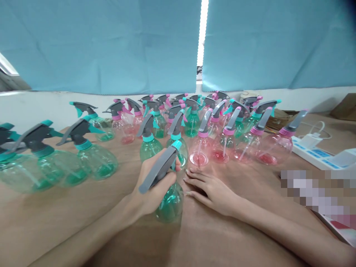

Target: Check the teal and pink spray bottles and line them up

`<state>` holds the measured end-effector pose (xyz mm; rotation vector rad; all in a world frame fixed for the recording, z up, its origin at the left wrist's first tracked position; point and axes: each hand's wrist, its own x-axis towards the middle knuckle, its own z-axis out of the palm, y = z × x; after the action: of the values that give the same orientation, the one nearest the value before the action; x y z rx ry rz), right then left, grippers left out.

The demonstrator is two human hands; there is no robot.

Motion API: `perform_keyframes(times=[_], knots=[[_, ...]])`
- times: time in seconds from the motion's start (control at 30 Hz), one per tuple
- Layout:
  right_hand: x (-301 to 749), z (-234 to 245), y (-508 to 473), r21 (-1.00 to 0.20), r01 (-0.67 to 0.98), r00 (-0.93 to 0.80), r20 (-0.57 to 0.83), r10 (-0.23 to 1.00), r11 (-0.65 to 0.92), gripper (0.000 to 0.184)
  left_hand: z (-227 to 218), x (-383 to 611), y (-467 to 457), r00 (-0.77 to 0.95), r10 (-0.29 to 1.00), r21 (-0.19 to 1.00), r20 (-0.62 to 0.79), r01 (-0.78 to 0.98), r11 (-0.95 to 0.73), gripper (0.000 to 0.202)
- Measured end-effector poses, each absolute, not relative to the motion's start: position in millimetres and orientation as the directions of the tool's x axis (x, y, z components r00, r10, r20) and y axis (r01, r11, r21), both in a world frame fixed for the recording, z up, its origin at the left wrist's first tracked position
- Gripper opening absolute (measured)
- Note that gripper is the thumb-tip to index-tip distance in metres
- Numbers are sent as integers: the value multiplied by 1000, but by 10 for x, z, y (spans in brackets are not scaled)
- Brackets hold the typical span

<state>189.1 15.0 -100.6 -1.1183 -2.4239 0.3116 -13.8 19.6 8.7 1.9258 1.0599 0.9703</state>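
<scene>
My left hand [155, 178] is wrapped round the neck of a green spray bottle [169, 205] with a grey and teal trigger head. That bottle leans a little, close in front of me. My right hand [213, 191] lies on the brown table top [211, 241], fingers stretched out toward the bottle, holding nothing. Just beyond my hands stand two more green spray bottles [148, 148] and a row of pink spray bottles [199, 148] with grey and pink heads. The fingers of my left hand partly hide the held bottle's collar.
More green spray bottles [96, 163] stand at the left, and several mixed ones fill the back. On the right lie a white power strip [314, 154] with a plug and cable, and a blurred-out flat item [314, 193]. A blue curtain [111, 44] hangs behind.
</scene>
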Motion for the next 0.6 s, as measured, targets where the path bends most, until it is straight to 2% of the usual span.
perform_keyframes(times=[0.1, 0.23, 0.33, 0.6], knots=[[1894, -1012, 153, -374, 665, -572, 300, 763, 646, 46, 98, -145, 202, 365, 886, 839, 287, 349, -416, 11], [1893, -1009, 149, -368, 672, -573, 292, 766, 643, 46, 85, -164, 213, 379, 866, 844, 328, 293, -448, 31], [1889, -998, 142, -373, 678, -563, 291, 774, 634, 45, 48, -175, 207, 387, 877, 854, 286, 311, -416, 37], [1892, -1006, 146, -394, 654, -563, 315, 764, 645, 44, 7, -181, 176, 337, 906, 853, 256, 361, -376, 15]])
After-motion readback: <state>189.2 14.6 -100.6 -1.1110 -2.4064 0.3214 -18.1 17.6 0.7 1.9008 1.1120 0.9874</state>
